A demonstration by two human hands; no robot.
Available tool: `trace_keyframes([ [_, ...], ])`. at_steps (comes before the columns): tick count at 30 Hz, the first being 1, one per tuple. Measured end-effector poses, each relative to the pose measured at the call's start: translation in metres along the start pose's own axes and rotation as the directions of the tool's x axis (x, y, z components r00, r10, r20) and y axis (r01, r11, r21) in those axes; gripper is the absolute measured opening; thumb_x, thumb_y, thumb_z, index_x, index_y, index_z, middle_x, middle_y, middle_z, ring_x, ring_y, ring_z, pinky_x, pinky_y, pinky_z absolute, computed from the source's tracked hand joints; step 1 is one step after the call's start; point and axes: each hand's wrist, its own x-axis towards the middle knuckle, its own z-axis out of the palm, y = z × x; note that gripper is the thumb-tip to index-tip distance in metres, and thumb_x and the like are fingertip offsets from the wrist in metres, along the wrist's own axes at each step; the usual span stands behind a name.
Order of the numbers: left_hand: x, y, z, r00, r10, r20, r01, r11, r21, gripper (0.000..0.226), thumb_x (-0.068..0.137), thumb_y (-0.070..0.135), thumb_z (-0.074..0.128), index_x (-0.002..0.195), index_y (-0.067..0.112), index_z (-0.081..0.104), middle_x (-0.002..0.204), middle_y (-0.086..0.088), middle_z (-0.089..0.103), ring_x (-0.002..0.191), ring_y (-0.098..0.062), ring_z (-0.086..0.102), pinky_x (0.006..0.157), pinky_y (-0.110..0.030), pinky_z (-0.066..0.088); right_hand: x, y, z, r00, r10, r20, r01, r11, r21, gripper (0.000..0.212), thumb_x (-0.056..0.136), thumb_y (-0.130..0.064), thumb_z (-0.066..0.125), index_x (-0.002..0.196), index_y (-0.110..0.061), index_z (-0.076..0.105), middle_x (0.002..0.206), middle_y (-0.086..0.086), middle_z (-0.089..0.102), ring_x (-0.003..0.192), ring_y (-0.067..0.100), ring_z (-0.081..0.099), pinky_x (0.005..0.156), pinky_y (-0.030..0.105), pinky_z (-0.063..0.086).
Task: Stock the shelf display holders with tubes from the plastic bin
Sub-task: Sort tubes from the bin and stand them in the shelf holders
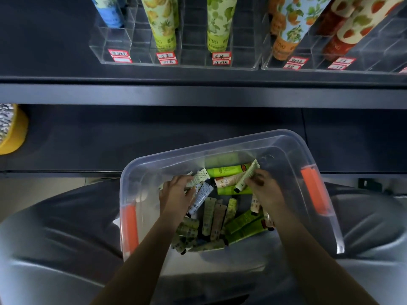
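L hand (176, 195) grips crimped tubes (199, 178), R hand (263, 187) pinches pale tube (247, 175) (clear bin (231, 140))

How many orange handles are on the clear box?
2. The left orange handle is on the plastic bin's left wall, the right orange handle on its right wall. None looks hidden.

1. We spot "ING" low on the pineapple tube (161, 23).
2. There's "YING" on the lime-leaf tube (218, 23), and again on the orange-fruit tube (286, 29).
3. Red-edged labels (166, 58) on the clear holder (193, 57): handwriting, we can't read it.
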Motion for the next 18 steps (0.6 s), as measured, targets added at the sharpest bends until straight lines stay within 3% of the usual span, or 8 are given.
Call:
trace_keyframes([
  [7, 0.010, -0.004, 0.004, 1.000, 0.007, -0.009, -0.007, 1.000, 0.013, 0.024, 0.089, 0.026, 0.059, 0.111, 0.034, 0.057, 0.119, 0.011, 0.058, 0.111, -0.017, 0.048, 0.095, -0.037, 0.033, 0.009, -0.004, 0.003, 1.000, 0.031, 0.003, -0.030, 0.995, -0.094, 0.043, 0.082, -0.025, 0.071, 0.117, -0.013, 0.049, 0.100, -0.004, 0.052, 0.097, 0.014, 0.050, 0.082, 0.029, 0.040],
  [14, 0.008, -0.003, 0.000, 1.000, 0.011, 0.020, -0.011, 1.000, -0.014, 0.027, 0.090, 0.027, 0.060, 0.116, 0.029, 0.061, 0.114, 0.009, 0.061, 0.107, -0.014, 0.055, 0.097, -0.035, 0.033, 0.009, -0.008, 0.008, 0.997, 0.074, -0.035, -0.077, 0.995, -0.071, 0.044, 0.081, -0.022, 0.073, 0.116, -0.010, 0.049, 0.098, -0.001, 0.054, 0.094, 0.015, 0.051, 0.080, 0.031, 0.040],
  [16, 0.005, -0.003, 0.001, 0.998, 0.013, 0.058, -0.009, 0.997, -0.080, 0.028, 0.090, 0.025, 0.060, 0.118, 0.025, 0.062, 0.114, 0.007, 0.062, 0.104, -0.013, 0.058, 0.098, -0.034, 0.040, 0.006, -0.008, 0.006, 0.996, 0.091, -0.007, -0.091, 0.996, -0.015, 0.039, 0.082, -0.017, 0.072, 0.113, -0.014, 0.050, 0.099, 0.000, 0.056, 0.098, 0.018, 0.054, 0.079, 0.030, 0.039],
  [18, -0.002, 0.000, 0.000, 0.991, -0.003, 0.133, 0.041, 0.959, -0.282, 0.029, 0.091, 0.019, 0.060, 0.120, 0.018, 0.062, 0.116, 0.003, 0.062, 0.103, -0.012, 0.058, 0.096, -0.031, 0.045, -0.002, -0.013, 0.003, 0.997, 0.073, 0.005, -0.073, 0.994, 0.081, 0.036, 0.083, -0.013, 0.070, 0.115, -0.010, 0.052, 0.102, 0.003, 0.059, 0.101, 0.019, 0.057, 0.078, 0.027, 0.039],
])
